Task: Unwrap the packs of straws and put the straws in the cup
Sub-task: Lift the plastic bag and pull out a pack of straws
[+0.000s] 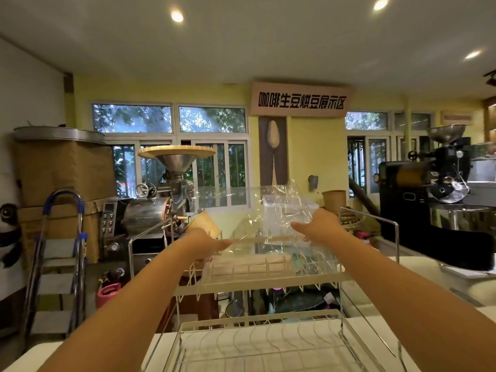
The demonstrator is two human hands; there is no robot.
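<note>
A crumpled clear plastic wrapper (279, 213) is stretched between my hands above the upper tier of a white wire rack (268, 284). My left hand (206, 244) pinches its left edge and my right hand (315, 226) grips its right side. Below the wrapper a pale bundle of straws (247, 264) lies across the upper tier. A brown paper cup (204, 222) sits tilted just behind my left hand, partly hidden by it. A second brown paper cup (334, 201) stands upright behind my right hand.
A clear plastic box (291, 208) stands behind the wrapper. The rack's lower tier (263, 342) lies close to me on a white counter (375, 326). Coffee roasting machines (158, 210) (434, 183) stand beyond, and a stepladder (59, 264) leans at the left.
</note>
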